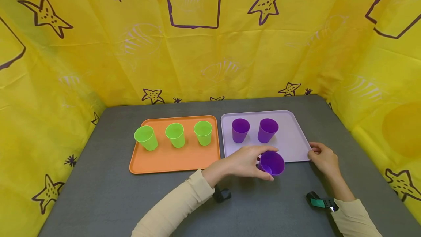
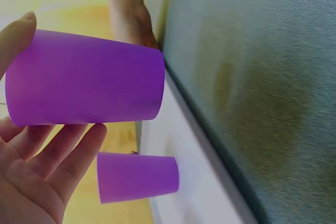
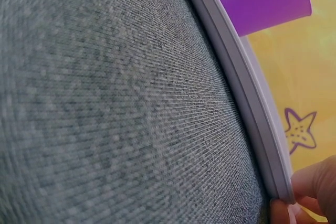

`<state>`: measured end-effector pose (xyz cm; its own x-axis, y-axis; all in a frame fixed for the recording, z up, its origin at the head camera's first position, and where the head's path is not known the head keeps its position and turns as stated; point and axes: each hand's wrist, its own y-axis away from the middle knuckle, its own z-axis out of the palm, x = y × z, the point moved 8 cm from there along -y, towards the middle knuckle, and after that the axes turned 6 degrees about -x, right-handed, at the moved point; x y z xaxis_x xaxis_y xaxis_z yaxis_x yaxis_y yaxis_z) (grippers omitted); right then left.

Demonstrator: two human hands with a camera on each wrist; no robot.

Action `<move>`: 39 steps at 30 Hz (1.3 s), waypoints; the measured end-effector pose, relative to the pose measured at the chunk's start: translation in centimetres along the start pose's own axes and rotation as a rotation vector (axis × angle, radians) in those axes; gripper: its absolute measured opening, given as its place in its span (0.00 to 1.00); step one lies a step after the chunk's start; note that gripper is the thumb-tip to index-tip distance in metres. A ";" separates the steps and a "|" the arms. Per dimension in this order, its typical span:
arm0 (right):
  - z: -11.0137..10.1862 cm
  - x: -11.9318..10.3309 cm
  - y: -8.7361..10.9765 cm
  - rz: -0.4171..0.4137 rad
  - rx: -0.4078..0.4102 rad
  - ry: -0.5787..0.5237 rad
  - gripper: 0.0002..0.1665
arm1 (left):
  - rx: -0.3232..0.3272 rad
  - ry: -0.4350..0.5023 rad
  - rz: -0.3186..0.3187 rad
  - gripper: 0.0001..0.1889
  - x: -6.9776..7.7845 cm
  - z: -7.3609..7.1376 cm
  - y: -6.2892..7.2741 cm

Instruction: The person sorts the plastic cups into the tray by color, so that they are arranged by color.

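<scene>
My left hand (image 1: 246, 162) grips a purple cup (image 1: 273, 164), thumb on one side and fingers on the other. That cup is held over the front edge of a lilac tray (image 1: 292, 136), its mouth facing up toward the head camera. In the left wrist view the held cup (image 2: 86, 80) shows clear of the tray surface. Two more purple cups, a left one (image 1: 241, 131) and a right one (image 1: 268, 131), stand upright toward the tray's back. At the tray's front right corner, my right hand (image 1: 325, 158) pinches the rim (image 3: 252, 98) between thumb and fingers.
To the left lies an orange tray (image 1: 171, 162) bearing three green cups, a left one (image 1: 146, 138), a middle one (image 1: 175, 135) and a right one (image 1: 203, 133). Both trays sit on a dark grey table (image 1: 98, 193). Yellow patterned cloth (image 1: 197, 46) hangs around the back and sides.
</scene>
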<state>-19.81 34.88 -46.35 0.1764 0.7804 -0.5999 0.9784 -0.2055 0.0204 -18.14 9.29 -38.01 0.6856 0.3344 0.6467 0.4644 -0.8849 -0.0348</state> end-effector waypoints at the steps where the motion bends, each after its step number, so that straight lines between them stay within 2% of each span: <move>1: 0.0 0.0 0.0 0.000 0.000 0.000 0.21 | 0.004 -0.007 -0.001 0.40 0.1 -0.1 -0.2; 15: -0.2 -0.2 -0.2 -0.017 0.035 0.010 0.19 | 0.055 -0.072 -0.078 0.40 1.4 -1.2 -3.3; 19: -0.1 0.0 -0.2 -0.005 0.034 0.012 0.20 | 0.061 -0.052 -0.106 0.39 1.6 -1.4 -4.2; 23: 0.0 0.1 -0.2 0.002 0.024 0.009 0.20 | 0.075 -0.035 -0.142 0.39 1.6 -1.5 -5.1; 30: -0.1 0.0 -0.1 0.000 0.016 0.009 0.21 | 0.136 -0.021 -0.192 0.36 1.6 -1.7 -6.5; 39: 0.0 0.1 0.0 0.002 0.015 0.004 0.21 | 0.211 0.000 -0.245 0.35 0.8 -1.6 -8.0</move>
<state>-19.78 34.96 -46.36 0.1785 0.7824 -0.5966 0.9764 -0.2157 0.0093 -22.22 16.08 -35.97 0.5392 0.5292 0.6552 0.7217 -0.6913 -0.0355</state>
